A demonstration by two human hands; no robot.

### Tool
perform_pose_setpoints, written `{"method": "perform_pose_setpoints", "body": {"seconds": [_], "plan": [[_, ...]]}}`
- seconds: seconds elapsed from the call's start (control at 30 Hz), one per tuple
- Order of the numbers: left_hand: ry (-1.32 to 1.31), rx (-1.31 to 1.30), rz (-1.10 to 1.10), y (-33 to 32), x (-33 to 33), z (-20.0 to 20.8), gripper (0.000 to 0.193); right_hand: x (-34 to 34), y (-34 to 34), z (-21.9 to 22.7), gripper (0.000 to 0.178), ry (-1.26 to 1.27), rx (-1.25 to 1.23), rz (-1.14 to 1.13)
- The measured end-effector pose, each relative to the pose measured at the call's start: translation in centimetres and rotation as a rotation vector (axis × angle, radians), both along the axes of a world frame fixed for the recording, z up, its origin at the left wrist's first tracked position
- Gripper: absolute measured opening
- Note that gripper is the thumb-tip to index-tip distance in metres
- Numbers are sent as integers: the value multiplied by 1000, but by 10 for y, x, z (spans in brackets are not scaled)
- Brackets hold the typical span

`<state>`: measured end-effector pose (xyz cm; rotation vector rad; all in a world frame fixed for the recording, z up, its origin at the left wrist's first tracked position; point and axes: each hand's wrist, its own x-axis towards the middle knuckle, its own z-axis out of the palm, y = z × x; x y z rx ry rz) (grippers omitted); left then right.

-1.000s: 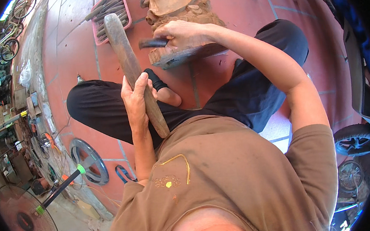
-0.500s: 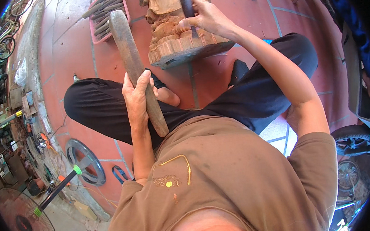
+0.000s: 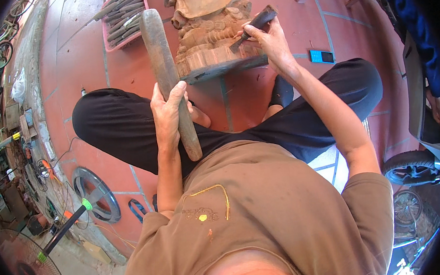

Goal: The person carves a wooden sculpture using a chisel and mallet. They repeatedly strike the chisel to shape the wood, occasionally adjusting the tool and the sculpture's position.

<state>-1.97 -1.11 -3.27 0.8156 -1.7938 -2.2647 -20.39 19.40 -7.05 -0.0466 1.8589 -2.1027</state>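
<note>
My left hand [image 3: 167, 113] is wrapped round a long wooden club-shaped mallet [image 3: 157, 49], which stands nearly upright over my lap. On the floor ahead lies a carved wooden figure [image 3: 209, 32] with a flat, dark-edged base toward me. At its right side my right hand [image 3: 276, 45] is closed on a chisel [image 3: 261, 18] with a dark handle. The chisel is tilted, its flat blade pointing down and left near the base's edge. Whether the blade touches the wood I cannot tell.
A pink basket [image 3: 128, 40] holding several chisels [image 3: 123, 16] stands left of the carving. A phone [image 3: 322, 56] lies on the tiles beyond my right knee. A standing fan [image 3: 26, 274] with a round base [image 3: 114, 202] is at the left, a wheel [image 3: 409, 168] at the right.
My right hand has moved right and toward me, turning the chisel from upright to slanted. The phone now shows fully. The mallet has shifted slightly right in the view.
</note>
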Motion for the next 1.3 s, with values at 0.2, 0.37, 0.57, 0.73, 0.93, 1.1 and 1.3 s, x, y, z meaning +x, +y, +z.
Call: {"method": "perform_pose_setpoints", "body": {"seconds": [0.2, 0.37, 0.57, 0.73, 0.93, 1.1, 1.3], "plan": [[1, -12, -33, 5, -4, 3, 29, 8, -4, -6, 25, 9, -62, -45], [-12, -23, -50, 6, -5, 4, 29, 10, -5, -12, 27, 97, -82, -45], [-26, -117, -119, 6, -13, 21, 30, 28, -14, -13, 32, 214, -26, -135], [8, -393, -309, -3, -43, 65, 34, 35, -17, -24, 29, 321, 48, -183], [298, -820, -651, 7, -97, 119, 46, 36, -22, -21, 26, 327, 18, -215], [568, -1100, -793, 30, -132, 138, 53, 38, -21, -11, 25, 376, 91, -235], [224, -1382, -1112, 14, -139, 125, 53, 32, -25, -25, 27, 348, 128, -245]]}}
